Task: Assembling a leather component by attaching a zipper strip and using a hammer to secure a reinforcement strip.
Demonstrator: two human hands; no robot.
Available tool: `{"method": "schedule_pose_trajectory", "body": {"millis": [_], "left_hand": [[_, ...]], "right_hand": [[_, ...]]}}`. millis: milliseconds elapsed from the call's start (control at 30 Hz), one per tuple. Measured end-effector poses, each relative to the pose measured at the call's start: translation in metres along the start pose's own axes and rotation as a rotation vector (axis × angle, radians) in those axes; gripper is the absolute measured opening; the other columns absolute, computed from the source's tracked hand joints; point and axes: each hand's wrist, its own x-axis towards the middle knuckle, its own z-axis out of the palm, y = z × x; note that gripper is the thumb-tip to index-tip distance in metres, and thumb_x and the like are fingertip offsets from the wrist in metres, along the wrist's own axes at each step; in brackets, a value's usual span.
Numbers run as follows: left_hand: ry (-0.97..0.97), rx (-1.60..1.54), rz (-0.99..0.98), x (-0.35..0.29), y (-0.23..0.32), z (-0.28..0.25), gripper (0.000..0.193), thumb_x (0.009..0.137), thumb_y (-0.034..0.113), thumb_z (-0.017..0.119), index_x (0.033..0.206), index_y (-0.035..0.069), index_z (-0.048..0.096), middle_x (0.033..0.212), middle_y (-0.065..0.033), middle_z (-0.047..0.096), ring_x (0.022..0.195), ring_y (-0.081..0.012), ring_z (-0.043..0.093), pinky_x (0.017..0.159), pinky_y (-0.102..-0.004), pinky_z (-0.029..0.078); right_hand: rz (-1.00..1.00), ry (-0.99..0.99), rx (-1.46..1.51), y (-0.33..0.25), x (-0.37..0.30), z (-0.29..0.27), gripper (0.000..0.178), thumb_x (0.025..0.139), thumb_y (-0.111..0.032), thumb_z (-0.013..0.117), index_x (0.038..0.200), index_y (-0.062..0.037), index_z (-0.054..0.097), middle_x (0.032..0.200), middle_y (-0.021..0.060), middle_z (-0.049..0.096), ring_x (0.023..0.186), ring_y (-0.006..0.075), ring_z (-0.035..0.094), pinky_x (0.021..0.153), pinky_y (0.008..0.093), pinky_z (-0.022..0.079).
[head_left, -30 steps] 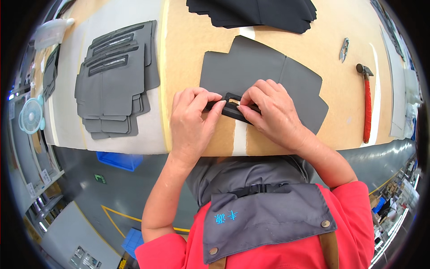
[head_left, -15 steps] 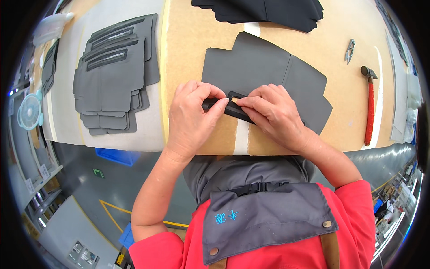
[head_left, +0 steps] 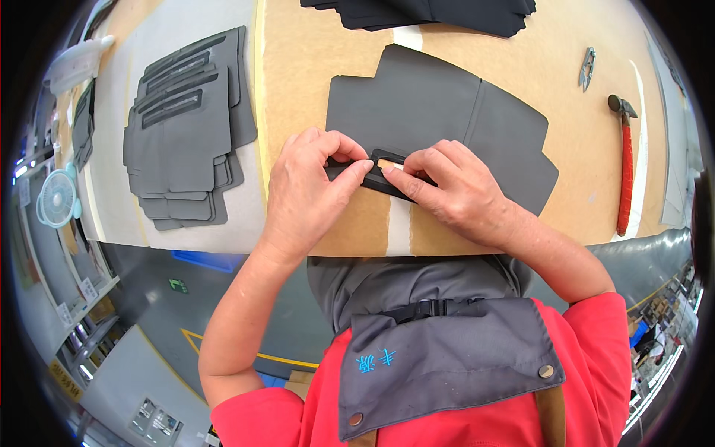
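The left hand (head_left: 302, 182) reaches up from below with its wrist nearly straight, thumb and forefinger pinching the dark-edged border of a gray panel (head_left: 417, 97) just left of a narrow slot. The right hand (head_left: 458, 190) comes in from the lower right, its back upward and fingers bent, thumb and forefinger pinched on the same border at the slot. Both elbows bend outward.

The panel lies on the tan tabletop (head_left: 320, 231), its slotted side toward the person. Beyond it sits a dark stack (head_left: 424, 13); to the right lie small snips (head_left: 588, 69) and a hammer (head_left: 624, 164) with a red handle. On the left, past a yellow stripe (head_left: 260, 112), similar gray pieces (head_left: 182, 138) overlap on a pale covering (head_left: 238, 216). Farther left stands a small pale-blue fan (head_left: 58, 198). Below, yellow lines mark the gray floor (head_left: 246, 320).
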Motion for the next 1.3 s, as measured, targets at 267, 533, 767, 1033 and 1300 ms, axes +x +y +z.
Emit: {"method": "schedule_pose_trajectory", "body": {"millis": [267, 533, 767, 1033, 1300], "left_hand": [[-0.101, -0.054, -0.111, 0.008, 0.003, -0.004, 0.016, 0.085, 0.017, 0.081, 0.089, 0.004, 0.072, 0.088, -0.0022, 0.065, 0.083, -0.014, 0.057, 0.074, -0.0299, 0.048], [-0.109, 0.033, -0.075, 0.007, 0.002, -0.005, 0.016, 0.084, 0.015, 0.08, 0.089, 0.004, 0.07, 0.091, -0.0043, 0.064, 0.084, -0.0169, 0.058, 0.077, -0.0307, 0.049], [0.226, 0.178, 0.44, -0.026, -0.012, 0.017, 0.022, 0.086, -0.002, 0.075, 0.108, 0.005, 0.075, 0.097, -0.0082, 0.067, 0.092, -0.0263, 0.064, 0.077, -0.0358, 0.054], [0.333, 0.313, 0.564, -0.036, -0.023, 0.039, 0.039, 0.076, -0.006, 0.076, 0.114, 0.004, 0.075, 0.102, -0.0047, 0.068, 0.09, -0.0238, 0.062, 0.077, -0.0349, 0.053], [0.334, 0.336, 0.551, -0.042, -0.026, 0.04, 0.047, 0.074, -0.008, 0.075, 0.118, 0.008, 0.074, 0.105, -0.0039, 0.066, 0.088, -0.0221, 0.06, 0.077, -0.0342, 0.052]], "right_hand": [[-0.069, 0.019, -0.084, 0.0, -0.001, 0.004, 0.033, 0.084, -0.006, 0.068, 0.116, -0.0013, 0.068, 0.097, 0.0062, 0.058, 0.087, 0.0213, 0.056, 0.072, 0.0345, 0.048], [-0.118, 0.031, -0.096, 0.002, 0.002, 0.004, 0.03, 0.084, -0.007, 0.068, 0.113, 0.0001, 0.068, 0.093, 0.0062, 0.056, 0.084, 0.021, 0.055, 0.072, 0.0342, 0.048], [-0.168, 0.05, -0.128, 0.004, 0.002, 0.008, 0.034, 0.08, -0.009, 0.067, 0.113, 0.0012, 0.068, 0.092, 0.0062, 0.056, 0.083, 0.0202, 0.055, 0.072, 0.0327, 0.049], [0.006, 0.035, -0.032, 0.001, 0.003, 0.002, 0.028, 0.078, -0.005, 0.071, 0.106, -0.003, 0.069, 0.091, 0.006, 0.06, 0.083, 0.0221, 0.057, 0.073, 0.0348, 0.05], [0.077, 0.018, 0.055, -0.002, -0.011, -0.005, 0.036, 0.074, -0.003, 0.073, 0.11, -0.0054, 0.071, 0.094, 0.0063, 0.063, 0.084, 0.0232, 0.059, 0.074, 0.0359, 0.051]]}}
